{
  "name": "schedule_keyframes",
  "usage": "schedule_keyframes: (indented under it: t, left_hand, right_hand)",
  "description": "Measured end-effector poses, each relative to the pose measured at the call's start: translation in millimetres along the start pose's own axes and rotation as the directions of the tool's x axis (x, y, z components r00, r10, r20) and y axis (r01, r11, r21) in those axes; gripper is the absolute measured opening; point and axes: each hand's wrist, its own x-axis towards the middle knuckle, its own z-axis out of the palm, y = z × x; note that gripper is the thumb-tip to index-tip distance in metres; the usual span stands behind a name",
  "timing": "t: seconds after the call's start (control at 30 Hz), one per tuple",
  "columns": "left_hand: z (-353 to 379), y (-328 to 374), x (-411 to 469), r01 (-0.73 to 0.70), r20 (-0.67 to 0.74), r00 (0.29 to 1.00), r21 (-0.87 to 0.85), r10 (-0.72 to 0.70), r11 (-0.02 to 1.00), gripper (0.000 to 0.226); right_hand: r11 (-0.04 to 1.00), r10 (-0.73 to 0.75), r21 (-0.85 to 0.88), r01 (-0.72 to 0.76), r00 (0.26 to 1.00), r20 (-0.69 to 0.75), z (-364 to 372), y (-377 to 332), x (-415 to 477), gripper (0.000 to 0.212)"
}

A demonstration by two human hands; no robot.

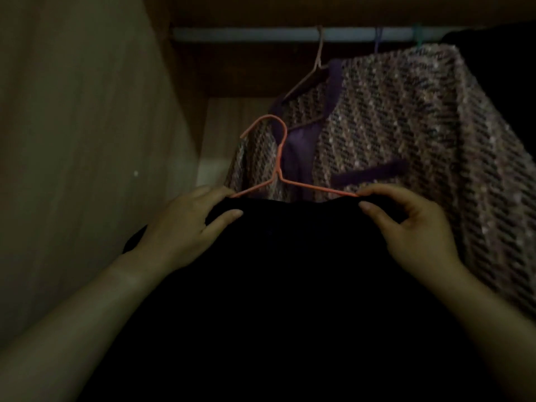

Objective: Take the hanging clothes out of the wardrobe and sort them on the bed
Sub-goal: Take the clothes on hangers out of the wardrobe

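A black garment on an orange wire hanger is off the rail and fills the lower middle of the view. My left hand grips its left shoulder and my right hand pinches its right shoulder, at the ends of the hanger. Behind it a pink and purple tweed jacket with a purple collar hangs from the grey wardrobe rail on a pale wire hanger. The scene is dim and the bed is out of view.
The wardrobe's pale wooden side wall runs along the left. A dark garment hangs at the far right of the rail, next to purple and green hanger hooks. The wardrobe's back panel shows behind the jacket.
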Motion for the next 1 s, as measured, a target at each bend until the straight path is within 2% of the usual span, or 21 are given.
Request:
schedule_keyframes:
  t: [0.07,0.13,0.2,0.33,0.5,0.77,1.0]
  left_hand:
    - [0.2,16.1,-35.1,0.009,-0.005,1.0,-0.046,-0.009,0.999,0.039]
    - [-0.2,32.9,-68.1,0.035,0.018,0.999,-0.079,-0.033,0.996,0.036]
    - [-1.0,49.3,-98.8,0.081,0.04,0.996,-0.114,-0.077,0.99,0.033]
    - [-6.5,85.3,-154.4,0.172,0.05,0.985,-0.177,-0.166,0.969,0.032]
    - [-24.5,134.8,-211.8,0.196,0.048,0.981,-0.213,-0.19,0.957,0.033]
    - [-87.9,235.1,-310.1,0.184,0.217,0.971,-0.394,-0.103,0.9,0.033]
    - [-167.0,337.9,-338.8,0.132,0.227,0.974,-0.549,-0.005,0.825,0.03]
  right_hand:
    - [0.999,-0.035,-0.033,0.036,0.999,0.034,-4.1,-3.4,-35.0,0.019]
    - [0.992,-0.104,-0.059,0.108,0.992,0.067,-8.7,-13.1,-69.5,0.019]
    - [0.99,-0.112,-0.072,0.118,0.99,0.087,-14.5,-22.6,-102.8,0.02]
    - [0.999,-0.024,-0.036,0.028,0.994,0.109,-36.9,-47.3,-157.9,0.019]
    - [0.992,0.086,-0.105,-0.074,0.989,0.121,-80.9,-99.1,-214.9,0.017]
    - [0.901,0.408,-0.19,-0.39,0.91,0.067,-183.7,-235.1,-331.0,0.022]
    - [0.824,0.45,-0.353,-0.443,0.891,-0.066,-297.6,-362.4,-367.2,0.018]
